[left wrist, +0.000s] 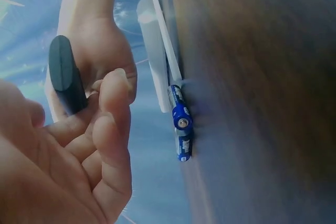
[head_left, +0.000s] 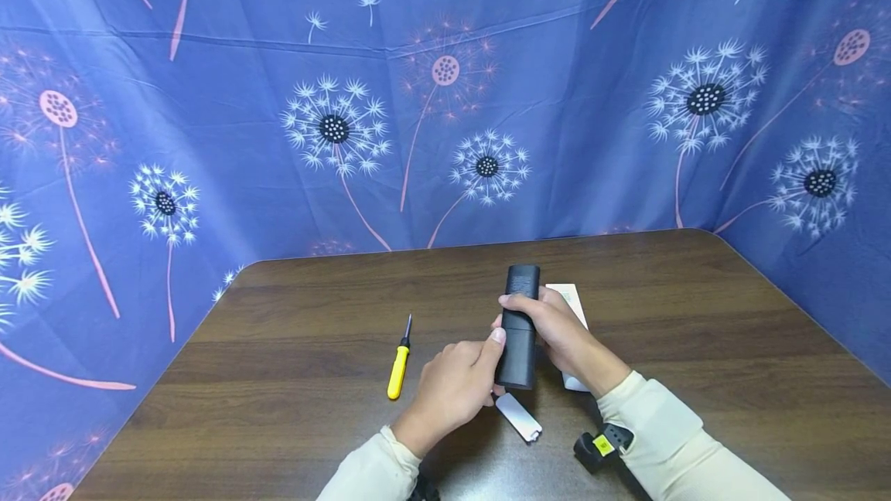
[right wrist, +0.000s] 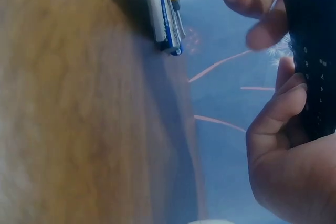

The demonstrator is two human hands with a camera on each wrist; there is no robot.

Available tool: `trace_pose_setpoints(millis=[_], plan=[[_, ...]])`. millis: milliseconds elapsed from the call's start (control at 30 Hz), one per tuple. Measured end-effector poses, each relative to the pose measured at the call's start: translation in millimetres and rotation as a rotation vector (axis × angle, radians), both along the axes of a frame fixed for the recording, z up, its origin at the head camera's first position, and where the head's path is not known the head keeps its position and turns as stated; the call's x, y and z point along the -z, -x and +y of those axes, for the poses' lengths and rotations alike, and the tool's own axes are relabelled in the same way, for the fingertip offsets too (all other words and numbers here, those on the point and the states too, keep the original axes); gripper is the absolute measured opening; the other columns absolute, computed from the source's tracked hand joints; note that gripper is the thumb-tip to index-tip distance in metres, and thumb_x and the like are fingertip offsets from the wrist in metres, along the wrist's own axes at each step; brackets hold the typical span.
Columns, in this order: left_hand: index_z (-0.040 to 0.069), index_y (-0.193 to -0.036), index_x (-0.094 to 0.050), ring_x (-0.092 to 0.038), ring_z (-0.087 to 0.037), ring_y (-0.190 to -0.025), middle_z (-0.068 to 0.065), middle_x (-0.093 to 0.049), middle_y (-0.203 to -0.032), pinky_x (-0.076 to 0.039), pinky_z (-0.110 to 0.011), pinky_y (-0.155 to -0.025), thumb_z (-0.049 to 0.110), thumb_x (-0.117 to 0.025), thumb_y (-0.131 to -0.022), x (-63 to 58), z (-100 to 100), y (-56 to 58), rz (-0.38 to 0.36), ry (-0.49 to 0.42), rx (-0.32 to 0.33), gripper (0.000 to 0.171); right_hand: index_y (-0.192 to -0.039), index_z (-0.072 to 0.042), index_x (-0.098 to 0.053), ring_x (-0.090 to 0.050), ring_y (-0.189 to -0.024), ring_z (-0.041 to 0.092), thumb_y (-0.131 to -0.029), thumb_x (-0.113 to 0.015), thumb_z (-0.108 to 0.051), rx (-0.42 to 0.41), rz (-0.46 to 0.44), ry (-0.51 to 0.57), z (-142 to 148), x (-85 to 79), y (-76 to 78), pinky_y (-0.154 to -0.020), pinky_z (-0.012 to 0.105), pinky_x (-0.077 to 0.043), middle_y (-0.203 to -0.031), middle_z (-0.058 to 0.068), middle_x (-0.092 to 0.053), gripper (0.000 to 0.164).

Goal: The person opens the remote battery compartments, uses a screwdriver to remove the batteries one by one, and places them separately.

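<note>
Both hands hold a black remote control (head_left: 519, 331) above the table, its back with small print facing the head view. My right hand (head_left: 557, 323) grips it around the middle, thumb across the back. On the lower part lies the thumb of my left hand (head_left: 455, 381), with that hand's fingers curled beneath. Rows of buttons show on the black remote (right wrist: 320, 77) in the right wrist view. Below the hands is a white battery cover (head_left: 518, 417). A white remote-like object (head_left: 567, 298) lies partly hidden behind the right hand.
Left of the hands lies a yellow-handled screwdriver (head_left: 398, 371). Blue batteries (left wrist: 181, 116) rest on the table in the left wrist view. The brown wooden table (head_left: 278, 362) ends against a blue dandelion-print cloth (head_left: 418, 6). A black strap device (head_left: 595, 448) sits on the right wrist.
</note>
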State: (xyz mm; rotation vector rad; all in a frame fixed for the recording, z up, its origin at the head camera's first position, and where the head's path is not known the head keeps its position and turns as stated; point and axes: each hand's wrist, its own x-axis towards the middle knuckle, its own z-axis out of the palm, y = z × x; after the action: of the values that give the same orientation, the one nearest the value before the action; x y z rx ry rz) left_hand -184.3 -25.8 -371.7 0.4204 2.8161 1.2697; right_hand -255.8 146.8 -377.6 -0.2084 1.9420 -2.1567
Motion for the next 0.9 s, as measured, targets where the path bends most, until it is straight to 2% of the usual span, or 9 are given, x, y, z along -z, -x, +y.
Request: trace_pose_setpoints(millis=[133, 300, 533, 700, 900], plan=[[0.017, -0.086, -0.069, -0.061, -0.008, -0.05, 0.009, -0.065, -0.062, -0.043, -0.033, -0.052, 0.063, -0.028, -0.103, -0.4, -0.1, 2.2, -0.058, -0.082, 0.022, 0.064, -0.114, 0.005, -0.054, -0.07, -0.081, 0.024, -0.095, -0.064, -0.023, -0.019, 0.024, 0.015, -4.6, -1.8, -2.8, -0.084, 0.035, -0.051, -0.085, 0.011, -0.073, 0.035], [0.011, -0.092, -0.064, -0.061, -0.017, -0.049, -0.001, -0.064, -0.061, -0.043, -0.032, -0.048, 0.058, -0.035, -0.104, -0.3, 0.3, 3.8, -0.158, -0.258, 0.047, 0.057, -0.108, 0.004, -0.058, -0.07, -0.083, 0.025, -0.094, -0.065, -0.022, -0.039, 0.057, 0.023, -10.3, -2.6, -6.6, -0.083, 0.035, -0.051, -0.085, 0.012, -0.073, 0.03], [0.005, -0.099, -0.064, -0.059, -0.018, -0.048, -0.008, -0.061, -0.062, -0.039, -0.028, -0.046, 0.05, -0.044, -0.104, 3.3, 0.6, 6.3, -0.217, -0.444, 0.037, 0.05, -0.111, 0.006, -0.058, -0.069, -0.085, 0.028, -0.094, -0.064, -0.022, 0.006, 0.105, 0.026, -15.4, -1.7, -10.7, -0.083, 0.036, -0.051, -0.087, 0.013, -0.073, 0.033], [0.004, -0.099, -0.064, -0.059, -0.018, -0.048, -0.008, -0.06, -0.064, -0.041, -0.029, -0.047, 0.049, -0.046, -0.103, 5.5, 1.3, 6.5, -0.23, -0.49, 0.028, 0.049, -0.112, 0.006, -0.057, -0.068, -0.084, 0.031, -0.094, -0.064, -0.021, 0.046, 0.133, 0.036, -17.6, -1.6, -12.4, -0.087, 0.037, -0.048, -0.086, 0.015, -0.072, 0.033], [0.002, -0.102, -0.063, -0.059, -0.018, -0.048, -0.008, -0.06, -0.062, -0.041, -0.029, -0.046, 0.045, -0.047, -0.104, 7.7, 6.0, 4.8, -0.249, -0.563, 0.035, 0.046, -0.111, 0.006, -0.057, -0.069, -0.08, 0.029, -0.093, -0.063, -0.016, 0.096, 0.146, 0.058, -21.0, -1.4, -12.9, -0.082, 0.034, -0.051, -0.082, 0.015, -0.071, 0.029]])
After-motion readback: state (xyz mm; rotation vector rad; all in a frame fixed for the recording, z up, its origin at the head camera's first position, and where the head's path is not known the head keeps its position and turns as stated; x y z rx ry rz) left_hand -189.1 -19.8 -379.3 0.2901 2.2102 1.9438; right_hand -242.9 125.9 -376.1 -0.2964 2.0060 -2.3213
